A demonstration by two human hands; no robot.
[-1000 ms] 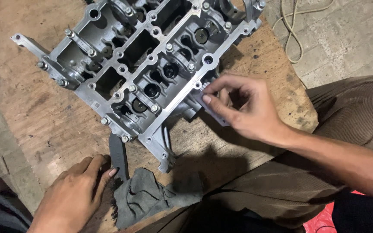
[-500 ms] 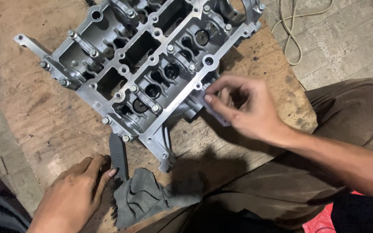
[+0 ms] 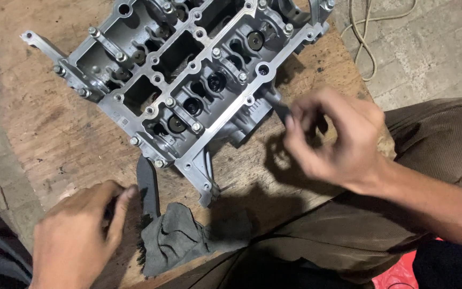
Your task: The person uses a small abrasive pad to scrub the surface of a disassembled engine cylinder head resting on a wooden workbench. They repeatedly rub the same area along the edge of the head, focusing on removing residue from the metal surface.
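On the wooden counter (image 3: 44, 139) lies a grey metal engine part (image 3: 188, 85), set slantwise with its open chambers facing up. Beside its right edge the right hand (image 3: 338, 139) pinches a small dark piece (image 3: 280, 109) between its fingertips. Near the front edge the left hand (image 3: 76, 235) rests loosely curled, holding nothing, just beside a dark flat tool (image 3: 148, 187) and a crumpled grey rag (image 3: 180, 241).

Cylinder head (image 3: 188, 85) on board (image 3: 44, 123), ahead of me. My right hand (image 3: 338, 136) at its right edge. My left hand (image 3: 76, 235) on board, near left. Rag (image 3: 183, 241) at board's near edge, between hands. Cord (image 3: 362, 37) on floor, far right.
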